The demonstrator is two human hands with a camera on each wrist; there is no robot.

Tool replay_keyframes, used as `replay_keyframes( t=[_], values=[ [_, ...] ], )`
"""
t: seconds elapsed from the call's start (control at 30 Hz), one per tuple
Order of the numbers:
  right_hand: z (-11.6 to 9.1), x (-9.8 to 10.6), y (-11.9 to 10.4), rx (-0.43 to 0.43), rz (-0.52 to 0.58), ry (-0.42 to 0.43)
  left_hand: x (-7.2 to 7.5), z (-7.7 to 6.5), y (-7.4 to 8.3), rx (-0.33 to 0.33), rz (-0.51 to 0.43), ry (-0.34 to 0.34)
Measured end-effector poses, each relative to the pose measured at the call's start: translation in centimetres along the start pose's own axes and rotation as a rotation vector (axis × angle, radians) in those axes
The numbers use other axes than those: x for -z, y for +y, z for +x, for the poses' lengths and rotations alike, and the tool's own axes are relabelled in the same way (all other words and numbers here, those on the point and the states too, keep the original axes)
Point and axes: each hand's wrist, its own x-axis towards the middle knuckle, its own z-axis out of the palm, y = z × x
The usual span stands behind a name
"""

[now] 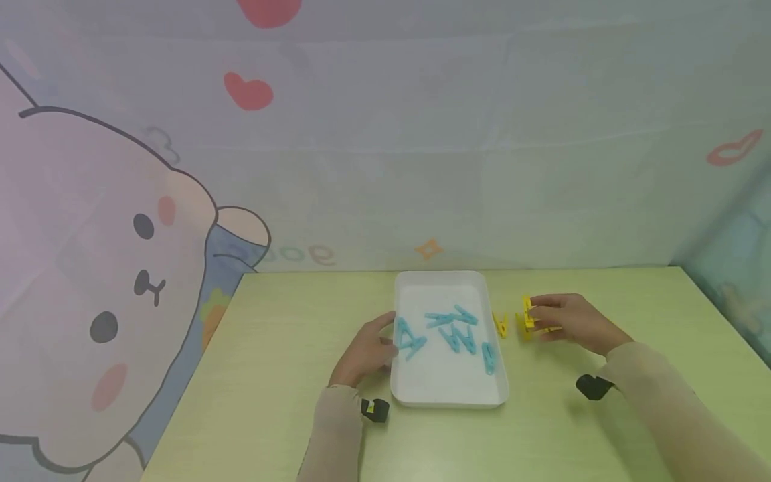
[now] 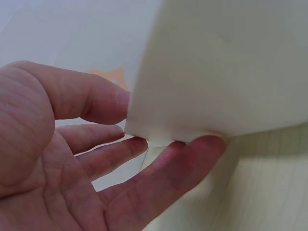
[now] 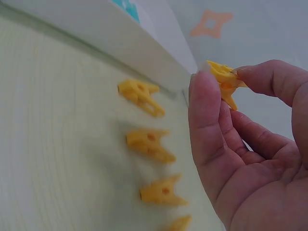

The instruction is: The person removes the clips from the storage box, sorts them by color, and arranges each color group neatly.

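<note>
A white tray [image 1: 446, 391] holds several light-blue clothespins [image 1: 488, 358], scattered over its floor. My left hand [image 1: 364, 349] holds the tray's left side; in the left wrist view the thumb [image 2: 103, 98] meets one edge and the index finger lies against the wall. To the right of the tray, my right hand [image 1: 569, 320] pinches a yellow clothespin [image 3: 225, 83] between thumb and fingers, raised above the table. Below it, more yellow clothespins [image 3: 150, 144] lie in a row on the table; the hand partly covers them in the head view.
The pale wooden table [image 1: 271, 402] ends at the back against a hanging cloth [image 1: 385, 167] printed with hearts and a cartoon animal. One yellow clothespin [image 1: 500, 325] lies close to the tray's right wall. A black wrist camera [image 1: 593, 387] sits under the right forearm.
</note>
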Motion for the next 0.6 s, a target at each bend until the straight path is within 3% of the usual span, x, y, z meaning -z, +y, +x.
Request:
replay_keyframes(
  t=[0.2, 0.6],
  values=[
    [-0.5, 2.6, 1.4, -0.012, -0.020, 0.019, 0.0, 0.3, -0.4, -0.003, -0.027, -0.009],
    [-1.9, 7.2, 4.9, -0.028, -0.069, 0.067, 0.1, 0.1, -0.4, 0.002, 0.013, 0.003]
  ],
)
